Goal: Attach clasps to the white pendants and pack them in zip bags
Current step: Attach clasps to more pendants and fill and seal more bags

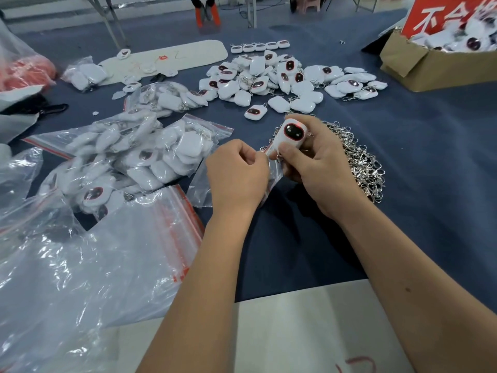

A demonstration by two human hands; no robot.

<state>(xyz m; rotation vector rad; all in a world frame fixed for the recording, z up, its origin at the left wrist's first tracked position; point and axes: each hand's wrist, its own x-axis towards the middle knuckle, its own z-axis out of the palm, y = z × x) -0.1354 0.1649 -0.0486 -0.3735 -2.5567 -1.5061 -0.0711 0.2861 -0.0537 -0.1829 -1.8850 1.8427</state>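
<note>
Head view: right hand (317, 162) grips white pendant (289, 138) upright, just right of small zip bag (271, 170) pinched by left hand (236, 173).

You see glossy white plastic pendants (285, 79), shiny metal clasps (363, 162), clear crinkled plastic zip bags (94, 265), matt blue cloth table cover (430, 157), brown cardboard box (419, 68) upper right.

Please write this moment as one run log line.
step: bagging | right hand: holds white pendant | left hand: pinches small zip bag | clasp pile: behind right hand
</note>
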